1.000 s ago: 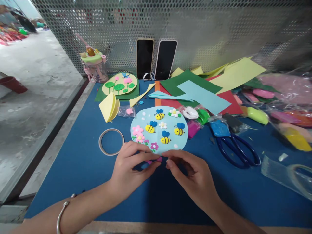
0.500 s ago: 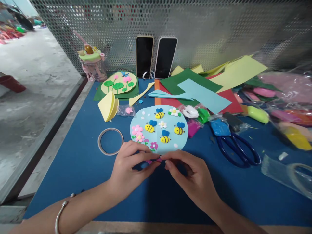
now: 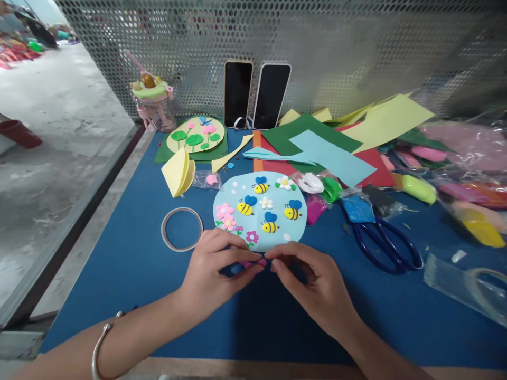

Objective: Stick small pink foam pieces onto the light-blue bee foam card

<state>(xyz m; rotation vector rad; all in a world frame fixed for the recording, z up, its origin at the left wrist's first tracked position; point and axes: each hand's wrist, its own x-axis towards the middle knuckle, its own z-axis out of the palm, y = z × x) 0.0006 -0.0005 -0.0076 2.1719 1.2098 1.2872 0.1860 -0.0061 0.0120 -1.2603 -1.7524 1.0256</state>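
Between the thumb and fingers of my left hand (image 3: 217,264) is a small piece of magenta clay (image 3: 258,262). My right hand (image 3: 312,285) is just to its right, fingers curled and thumb close to the index fingertip; anything between them is too small to make out. Directly beyond both hands lies a light blue paper oval (image 3: 237,179) decorated with clay bees (image 3: 293,211), white flowers (image 3: 285,182) and pink flowers (image 3: 225,210). A dark pink clay flower (image 3: 252,237) sits near its lower edge. Part of a blue lump (image 3: 236,268) shows behind my left fingers.
A tape roll (image 3: 163,232) lies left of the oval. Blue-handled scissors (image 3: 390,248) and bagged clay (image 3: 316,210) lie right. Farther back are coloured paper sheets (image 3: 332,153), a yellow oval with clay lily pads (image 3: 178,145), two phones (image 3: 271,95) and a cup (image 3: 152,105).
My right fingertips have drawn slightly away from the magenta clay, showing more of it in my left fingers. The whole view has shifted a little.
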